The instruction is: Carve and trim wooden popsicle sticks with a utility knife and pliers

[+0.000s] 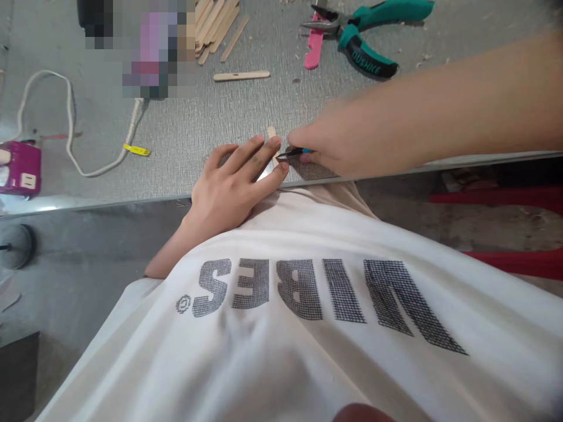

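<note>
A wooden craft stick (271,133) lies on the grey table near its front edge. The fingers of my left hand (233,184) are spread flat and press it down from the left side. In my right hand (319,143), closed and slightly blurred, is a craft knife (290,154) with a dark pointed blade and a bit of blue showing. The blade tip touches or nearly touches the stick, between my left fingertips. Most of the knife is hidden inside the right hand.
Another craft stick (241,76) with a dark notch lies beyond, near a pile of sticks (217,26). Green-handled pliers (369,35) rest across a pink-handled cutter (313,50). At left are a white cable (70,111) and a purple power socket (24,170). Wood shavings are scattered about.
</note>
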The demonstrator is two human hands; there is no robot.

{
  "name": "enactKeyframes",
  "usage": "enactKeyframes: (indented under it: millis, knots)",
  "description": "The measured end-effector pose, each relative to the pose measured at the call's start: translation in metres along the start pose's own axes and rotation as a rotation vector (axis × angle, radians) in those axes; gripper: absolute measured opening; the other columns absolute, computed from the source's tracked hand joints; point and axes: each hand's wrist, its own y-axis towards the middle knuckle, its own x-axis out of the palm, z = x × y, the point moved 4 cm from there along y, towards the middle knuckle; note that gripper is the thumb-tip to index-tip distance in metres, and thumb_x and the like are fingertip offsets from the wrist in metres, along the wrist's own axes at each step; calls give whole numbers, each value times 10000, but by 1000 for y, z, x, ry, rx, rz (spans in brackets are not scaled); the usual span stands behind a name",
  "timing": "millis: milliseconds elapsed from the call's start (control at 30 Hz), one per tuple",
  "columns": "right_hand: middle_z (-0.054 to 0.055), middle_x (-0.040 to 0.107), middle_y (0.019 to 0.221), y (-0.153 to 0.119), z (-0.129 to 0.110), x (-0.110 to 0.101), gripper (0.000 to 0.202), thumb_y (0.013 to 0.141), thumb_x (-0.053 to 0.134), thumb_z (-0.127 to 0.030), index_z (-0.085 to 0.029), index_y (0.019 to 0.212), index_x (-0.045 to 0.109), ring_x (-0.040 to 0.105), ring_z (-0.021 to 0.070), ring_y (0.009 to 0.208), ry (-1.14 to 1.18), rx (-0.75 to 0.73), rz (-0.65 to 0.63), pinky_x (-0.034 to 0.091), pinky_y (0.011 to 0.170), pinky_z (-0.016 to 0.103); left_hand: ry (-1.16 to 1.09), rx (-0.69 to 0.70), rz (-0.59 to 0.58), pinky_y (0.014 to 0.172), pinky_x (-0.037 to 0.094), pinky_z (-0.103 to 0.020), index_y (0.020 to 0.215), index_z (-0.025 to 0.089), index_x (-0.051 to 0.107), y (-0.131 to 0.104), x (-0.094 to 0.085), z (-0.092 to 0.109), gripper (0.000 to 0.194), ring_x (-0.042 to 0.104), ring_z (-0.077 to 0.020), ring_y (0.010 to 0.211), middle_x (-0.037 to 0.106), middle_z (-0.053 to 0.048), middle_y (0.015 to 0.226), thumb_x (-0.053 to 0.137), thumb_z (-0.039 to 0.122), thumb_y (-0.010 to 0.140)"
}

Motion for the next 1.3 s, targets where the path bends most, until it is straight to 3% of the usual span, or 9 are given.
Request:
enactKeyframes:
  millis: [33,67,133,367,633,867,1033,1167,1300]
  knots:
    - [18,540,648,-2,1,-5,226,1111,455,-177,-203,958,620,736,326,782,-132,216,-36,587,796,507,-3,-8,-4,1358,449,-574,1578,367,649,1,0,0,411,546,-305,1702,606,-98,1783,543,284,1190]
    - [17,562,663,-3,-1,-10,168,1125,518,-224,-209,1005,635,723,314,722,-194,312,-64,586,754,480,-7,-13,-9,1360,449,-583,1578,369,650,1,-1,1,415,547,-308,1700,603,-94,1786,539,278,1189]
    - [-3,540,640,-5,-6,-16,155,1133,533,-266,-218,1037,644,692,288,645,-225,362,-56,587,715,448,-9,-16,-12,1361,454,-601,1582,369,648,2,-1,1,419,553,-317,1694,597,-92,1790,538,283,1187]
    - [-38,456,564,-7,0,-13,180,1111,507,-257,-217,1025,660,594,239,518,-168,323,-27,585,678,446,-24,-22,-21,1364,450,-627,1564,367,658,2,-2,1,409,559,-335,1683,584,-92,1802,555,277,1178]
    - [-13,519,632,-6,0,-17,170,1128,571,-235,-215,989,666,675,281,697,-32,334,-36,564,819,478,19,-1,-3,1342,458,-616,1544,358,666,1,-2,2,380,578,-336,1657,593,-95,1798,555,301,1185]
    - [19,658,781,-6,15,-21,221,1197,551,-344,-224,1078,693,618,235,661,-85,299,28,461,690,374,16,-29,1,1350,445,-634,1525,389,657,-1,-4,2,361,538,-340,1689,530,-100,1845,604,344,1171]
    - [5,637,778,0,19,-20,280,1219,558,-386,-199,1059,691,578,201,682,-37,268,17,442,719,368,-5,-66,-22,1369,426,-640,1526,410,654,1,-5,4,362,514,-345,1710,489,-78,1873,603,374,1170]
    - [2,607,747,1,17,-20,251,1199,581,-358,-200,1038,690,574,209,686,-34,284,9,484,760,399,-15,-80,-25,1376,418,-628,1496,406,668,2,-4,4,333,508,-334,1718,467,-52,1886,551,349,1190]
    - [18,615,747,1,18,-20,230,1175,570,-351,-192,1086,709,679,289,768,-13,289,-2,568,851,494,23,-53,-17,1347,449,-619,1478,395,664,2,-6,5,310,534,-330,1696,496,-62,1868,565,343,1189]
